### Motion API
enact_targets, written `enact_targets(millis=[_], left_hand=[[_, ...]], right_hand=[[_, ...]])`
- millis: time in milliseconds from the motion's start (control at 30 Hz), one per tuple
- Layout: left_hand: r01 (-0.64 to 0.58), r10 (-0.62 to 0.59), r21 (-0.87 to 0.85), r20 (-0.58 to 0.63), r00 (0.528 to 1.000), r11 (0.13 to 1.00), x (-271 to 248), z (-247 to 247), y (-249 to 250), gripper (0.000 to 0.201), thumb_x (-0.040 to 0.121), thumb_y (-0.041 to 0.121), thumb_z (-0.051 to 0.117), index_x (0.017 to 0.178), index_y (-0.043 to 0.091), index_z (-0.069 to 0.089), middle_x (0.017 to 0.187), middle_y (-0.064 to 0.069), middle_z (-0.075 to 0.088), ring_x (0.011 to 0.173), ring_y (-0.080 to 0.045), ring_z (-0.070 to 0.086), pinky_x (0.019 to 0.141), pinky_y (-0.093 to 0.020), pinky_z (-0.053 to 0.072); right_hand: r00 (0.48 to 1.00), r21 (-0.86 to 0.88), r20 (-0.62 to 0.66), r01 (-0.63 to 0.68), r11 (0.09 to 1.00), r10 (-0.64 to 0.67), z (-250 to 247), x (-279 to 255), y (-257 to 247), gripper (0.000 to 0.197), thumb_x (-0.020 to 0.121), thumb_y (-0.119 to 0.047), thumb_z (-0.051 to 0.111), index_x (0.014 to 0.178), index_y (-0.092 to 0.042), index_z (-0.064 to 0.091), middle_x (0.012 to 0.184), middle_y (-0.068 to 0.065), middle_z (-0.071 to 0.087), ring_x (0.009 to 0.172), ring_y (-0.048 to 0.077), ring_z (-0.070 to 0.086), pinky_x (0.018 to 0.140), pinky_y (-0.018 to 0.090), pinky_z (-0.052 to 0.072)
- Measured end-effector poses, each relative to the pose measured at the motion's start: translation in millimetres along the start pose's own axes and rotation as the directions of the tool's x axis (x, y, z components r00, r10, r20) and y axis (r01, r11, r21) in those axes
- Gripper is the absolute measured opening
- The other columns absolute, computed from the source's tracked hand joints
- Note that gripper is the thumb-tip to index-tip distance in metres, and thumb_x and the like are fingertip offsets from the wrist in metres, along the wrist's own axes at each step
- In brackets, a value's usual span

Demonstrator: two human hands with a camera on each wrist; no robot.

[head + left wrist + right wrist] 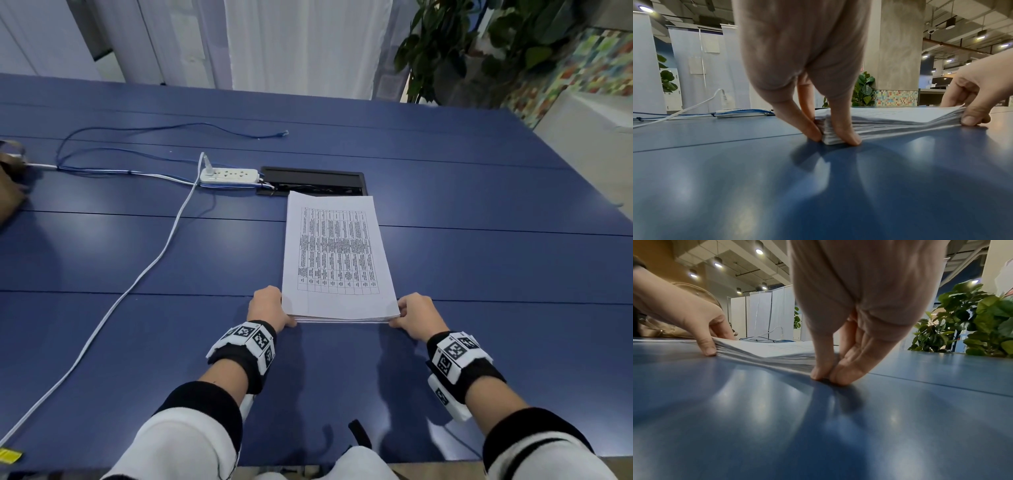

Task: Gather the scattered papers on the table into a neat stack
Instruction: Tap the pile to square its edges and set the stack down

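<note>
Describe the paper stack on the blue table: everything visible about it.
The paper stack is a pile of many white sheets lying flat on the blue table, long side running away from the person. Its top sheet carries a printed black grid of small text. The edges look roughly squared, with layers showing slightly uneven at the near corners. Its far end overlaps the black cable hatch. The left hand and right hand pinch the two near corners.
</note>
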State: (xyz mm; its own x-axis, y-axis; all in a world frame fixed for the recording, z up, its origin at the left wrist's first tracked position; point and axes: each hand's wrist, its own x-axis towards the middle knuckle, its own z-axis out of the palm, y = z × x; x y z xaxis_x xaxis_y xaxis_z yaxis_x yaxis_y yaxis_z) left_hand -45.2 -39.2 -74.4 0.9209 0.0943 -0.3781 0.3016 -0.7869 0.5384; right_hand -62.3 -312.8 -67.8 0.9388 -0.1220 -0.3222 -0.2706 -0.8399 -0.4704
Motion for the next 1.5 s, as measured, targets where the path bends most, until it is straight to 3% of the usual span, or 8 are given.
enact_targets(millis=[200, 300, 533, 700, 867, 1033, 1233, 1500], left_hand=[[-0.01, 0.01, -0.026, -0.008, 1.0, 1.0, 0.7, 0.5, -0.7, 0.033, 0.061, 0.012, 0.08, 0.087, 0.0, 0.065, 0.091, -0.011, 0.068, 0.083, -0.028, 0.063, 0.067, -0.028, 0.047], [-0.018, 0.017, 0.018, 0.042, 0.999, 1.0, 1.6, -2.8, 2.2, 0.022, 0.064, 0.005, 0.074, 0.083, 0.001, 0.064, 0.089, -0.011, 0.067, 0.084, -0.029, 0.064, 0.069, -0.029, 0.05], [0.023, -0.023, -0.005, 0.097, 0.995, 1.0, 13.0, -21.6, 6.8, 0.018, 0.082, -0.001, 0.044, 0.066, 0.004, 0.05, 0.068, -0.008, 0.05, 0.077, -0.032, 0.048, 0.068, -0.026, 0.036], [0.077, -0.064, -0.19, 0.072, 0.995, 0.979, 21.1, -13.0, 14.6, 0.036, 0.091, 0.002, 0.037, 0.058, 0.015, 0.034, 0.091, -0.015, 0.048, 0.083, -0.028, 0.046, 0.089, -0.037, 0.051], [0.128, -0.115, -0.313, 0.059, 0.992, 0.941, 18.6, -10.4, 16.6, 0.036, 0.092, 0.004, 0.036, 0.058, 0.016, 0.035, 0.092, -0.015, 0.048, 0.083, -0.027, 0.048, 0.091, -0.042, 0.052], [0.158, -0.131, -0.388, 0.097, 0.987, 0.908, 17.4, -10.4, 14.4, 0.033, 0.093, 0.01, 0.04, 0.061, 0.015, 0.042, 0.089, -0.015, 0.053, 0.079, -0.028, 0.052, 0.086, -0.042, 0.054], [0.198, -0.152, -0.478, 0.133, 0.979, 0.856, 27.3, -6.0, 4.8, 0.029, 0.08, 0.027, 0.043, 0.057, 0.008, 0.04, 0.06, -0.009, 0.043, 0.074, -0.027, 0.045, 0.078, -0.039, 0.048], [0.204, -0.14, -0.489, 0.164, 0.976, 0.848, 42.2, 7.4, 0.8, 0.045, 0.075, 0.038, 0.037, 0.079, -0.004, 0.053, 0.084, -0.027, 0.057, 0.091, -0.041, 0.06, 0.091, -0.051, 0.05]], right_hand=[[0.999, 0.067, -0.036, 0.011, 0.998, -0.008, 0.5, -2.8, 3.9, 0.015, 0.073, -0.004, 0.069, 0.087, -0.009, 0.073, 0.086, 0.008, 0.073, 0.087, 0.023, 0.066, 0.078, 0.027, 0.05], [0.998, 0.088, 0.067, 0.008, 0.996, -0.014, -6.2, -3.3, 4.8, 0.024, 0.074, 0.005, 0.059, 0.086, -0.012, 0.072, 0.078, 0.004, 0.071, 0.074, 0.015, 0.061, 0.058, 0.011, 0.044], [0.98, 0.478, 0.04, -0.192, 0.857, 0.197, -11.8, 16.3, 6.5, 0.025, 0.087, 0.008, 0.036, 0.09, 0.01, 0.061, 0.066, 0.011, 0.046, 0.057, 0.02, 0.039, 0.05, 0.025, 0.037], [0.988, 0.24, 0.006, -0.15, 0.959, 0.153, 1.0, 18.7, 6.5, 0.025, 0.081, -0.007, 0.052, 0.056, -0.009, 0.047, 0.061, 0.011, 0.039, 0.063, 0.019, 0.036, 0.061, 0.027, 0.035], [0.984, 0.169, -0.091, -0.135, 0.976, 0.152, 9.8, 17.4, 9.1, 0.016, 0.076, -0.001, 0.051, 0.072, 0.014, 0.057, 0.063, 0.006, 0.035, 0.065, 0.017, 0.031, 0.059, 0.024, 0.029], [0.984, 0.251, -0.063, -0.145, 0.957, 0.165, 8.7, 21.8, 12.6, 0.032, 0.079, -0.004, 0.049, 0.049, -0.013, 0.046, 0.056, 0.007, 0.036, 0.061, 0.019, 0.032, 0.055, 0.026, 0.031], [0.963, 0.405, -0.062, -0.217, 0.888, 0.263, 9.7, 29.5, 10.7, 0.046, 0.083, -0.009, 0.046, 0.039, -0.017, 0.035, 0.043, 0.004, 0.042, 0.05, 0.023, 0.041, 0.061, 0.035, 0.041], [0.959, 0.347, -0.1, -0.217, 0.912, 0.266, 13.6, 28.9, 4.5, 0.038, 0.084, -0.008, 0.044, 0.048, -0.012, 0.034, 0.05, 0.008, 0.044, 0.058, 0.025, 0.046, 0.062, 0.03, 0.041]])
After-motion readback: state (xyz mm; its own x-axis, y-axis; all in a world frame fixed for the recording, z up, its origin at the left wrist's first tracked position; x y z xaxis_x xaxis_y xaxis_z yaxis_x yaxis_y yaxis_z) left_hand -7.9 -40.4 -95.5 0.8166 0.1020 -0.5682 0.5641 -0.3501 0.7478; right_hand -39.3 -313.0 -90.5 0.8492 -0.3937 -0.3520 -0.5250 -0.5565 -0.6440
